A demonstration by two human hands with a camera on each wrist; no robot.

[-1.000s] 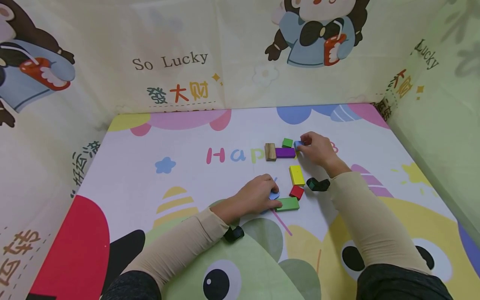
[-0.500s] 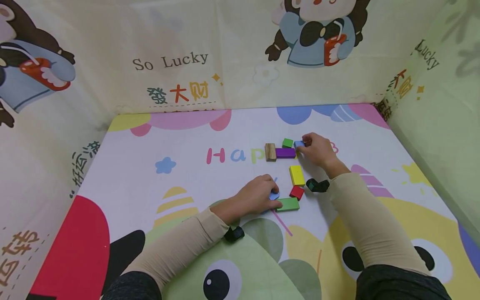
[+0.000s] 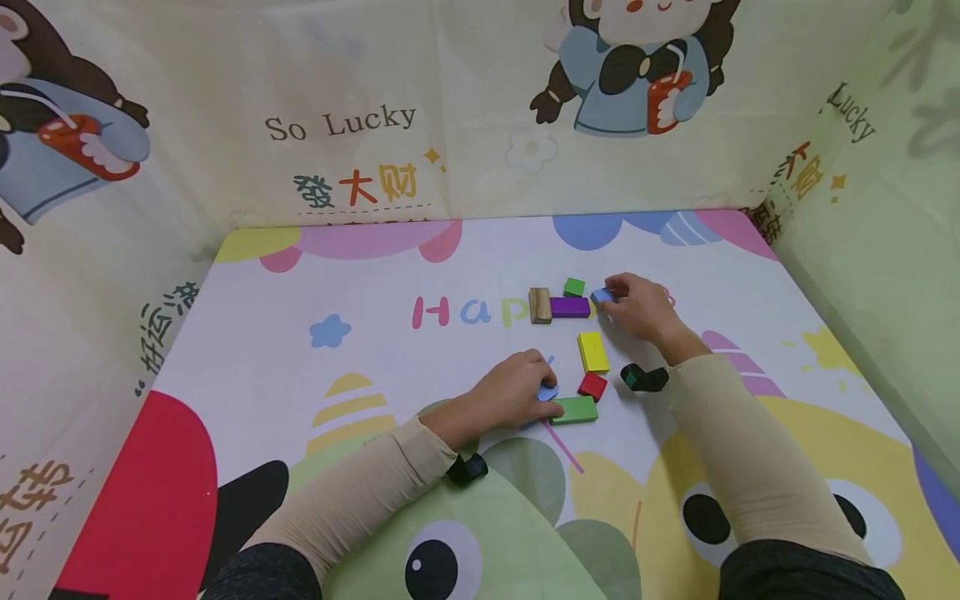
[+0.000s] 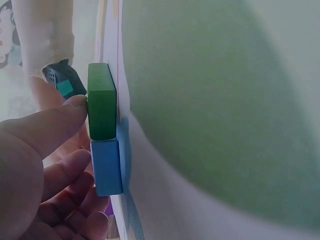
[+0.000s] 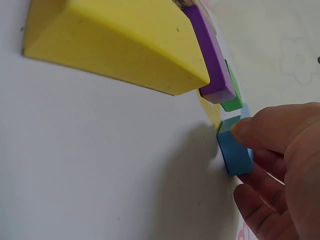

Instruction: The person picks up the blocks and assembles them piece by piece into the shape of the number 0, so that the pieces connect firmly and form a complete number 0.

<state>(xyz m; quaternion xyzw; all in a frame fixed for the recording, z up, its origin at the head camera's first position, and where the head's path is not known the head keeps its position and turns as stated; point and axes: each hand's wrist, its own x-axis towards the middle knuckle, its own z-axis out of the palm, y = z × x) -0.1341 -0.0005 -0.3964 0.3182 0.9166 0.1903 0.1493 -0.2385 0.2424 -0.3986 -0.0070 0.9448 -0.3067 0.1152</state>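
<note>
In the head view, my right hand [image 3: 643,307] pinches a small blue block [image 3: 602,296] between thumb and fingers, just right of a purple block [image 3: 570,307]. The right wrist view shows my thumb on this blue block [image 5: 234,150], which is low at the mat. My left hand [image 3: 512,387] lies by a flat green block [image 3: 574,409]. In the left wrist view its thumb touches the green block [image 4: 102,105], and its loosely bent fingers are beside a second blue block [image 4: 106,167] abutting the green one. From the head, that second block is mostly hidden under the hand.
A wooden block [image 3: 540,306] abuts the purple one, with a small green block [image 3: 574,287] behind. A yellow block [image 3: 593,352] and a red block [image 3: 592,385] form a line down to the green block. A printed mat [image 3: 360,308] lies beneath; fabric walls [image 3: 480,150] enclose it.
My right hand has shifted slightly right and nearer with the blue block, widening the gap to the purple block. The left hand stays in place.
</note>
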